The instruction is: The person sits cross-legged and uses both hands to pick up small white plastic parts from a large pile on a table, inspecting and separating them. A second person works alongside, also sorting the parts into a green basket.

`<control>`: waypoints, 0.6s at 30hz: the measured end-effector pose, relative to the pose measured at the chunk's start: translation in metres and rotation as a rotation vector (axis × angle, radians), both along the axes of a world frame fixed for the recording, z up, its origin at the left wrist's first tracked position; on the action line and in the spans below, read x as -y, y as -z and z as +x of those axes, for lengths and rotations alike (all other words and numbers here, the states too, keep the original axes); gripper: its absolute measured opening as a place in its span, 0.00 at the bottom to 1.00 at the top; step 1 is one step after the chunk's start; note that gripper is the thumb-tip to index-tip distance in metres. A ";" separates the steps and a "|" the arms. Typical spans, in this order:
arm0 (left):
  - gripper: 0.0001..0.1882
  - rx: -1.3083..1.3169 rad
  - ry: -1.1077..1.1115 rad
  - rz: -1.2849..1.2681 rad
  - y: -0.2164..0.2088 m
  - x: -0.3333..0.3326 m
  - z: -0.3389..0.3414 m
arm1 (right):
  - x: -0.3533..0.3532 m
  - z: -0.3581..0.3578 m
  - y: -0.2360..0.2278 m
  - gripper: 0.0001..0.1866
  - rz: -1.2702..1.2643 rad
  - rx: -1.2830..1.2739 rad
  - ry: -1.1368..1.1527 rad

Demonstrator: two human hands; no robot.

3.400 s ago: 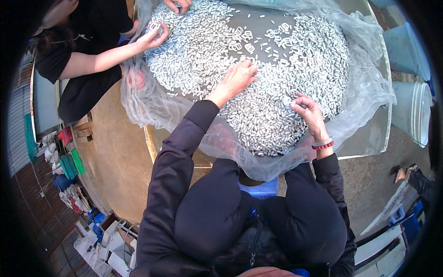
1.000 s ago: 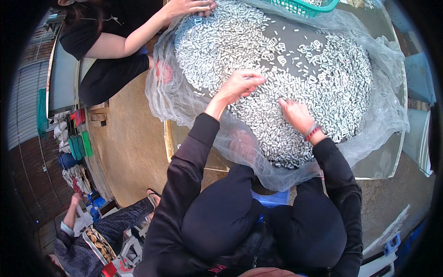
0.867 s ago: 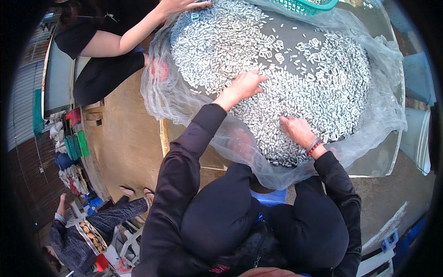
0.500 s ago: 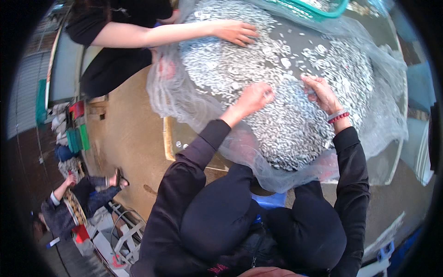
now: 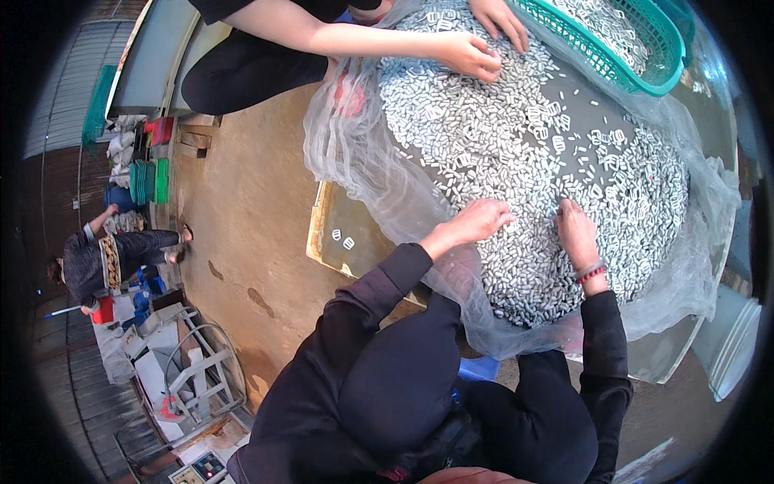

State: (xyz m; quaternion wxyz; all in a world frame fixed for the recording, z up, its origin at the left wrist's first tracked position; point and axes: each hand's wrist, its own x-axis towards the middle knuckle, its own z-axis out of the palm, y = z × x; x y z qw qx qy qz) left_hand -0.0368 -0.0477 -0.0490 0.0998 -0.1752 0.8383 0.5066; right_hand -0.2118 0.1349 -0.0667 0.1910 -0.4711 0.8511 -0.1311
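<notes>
A broad pile of small grey-silver pellets (image 5: 524, 278) covers the mesh cloth, with flat slotted buckles (image 5: 558, 143) mixed through it. Over the left part of the near pile, my left hand (image 5: 482, 219) has its fingers curled together; anything between them is too small to make out. To its right, my right hand (image 5: 577, 234), with a red bead bracelet (image 5: 591, 274) at the wrist, points its bent fingertips down into the pellets. Its fingers are pinched, and what they hold is hidden.
Across the far left of the pile work a co-worker's hands (image 5: 472, 55). A green basket (image 5: 576, 36) of buckles stands at the far right. Translucent mesh (image 5: 355, 173) drapes over the table's edge. Two loose buckles (image 5: 343, 239) lie on the lower left corner. Another person (image 5: 93, 258) is far left.
The view has shifted, bringing more of the basket in. My right hand has lowered to the pellets; my left stays curled above them. The co-worker's second hand has come into view.
</notes>
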 end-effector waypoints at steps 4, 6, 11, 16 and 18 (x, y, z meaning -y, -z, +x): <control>0.09 -0.005 -0.428 1.040 -0.027 0.031 0.015 | -0.010 0.004 -0.024 0.10 -0.047 0.074 0.116; 0.09 -0.284 -0.538 1.228 -0.040 0.047 0.019 | -0.009 0.002 -0.035 0.10 -0.093 0.143 0.171; 0.08 -0.109 -0.649 0.881 -0.037 0.088 0.015 | -0.011 0.000 -0.066 0.08 -0.379 0.319 0.309; 0.14 -0.014 -0.274 -0.711 0.016 0.087 0.004 | -0.025 -0.002 -0.071 0.07 -0.431 0.598 0.345; 0.11 -0.033 -0.315 -0.705 0.025 0.086 -0.002 | -0.030 -0.003 -0.068 0.07 -0.340 0.494 0.316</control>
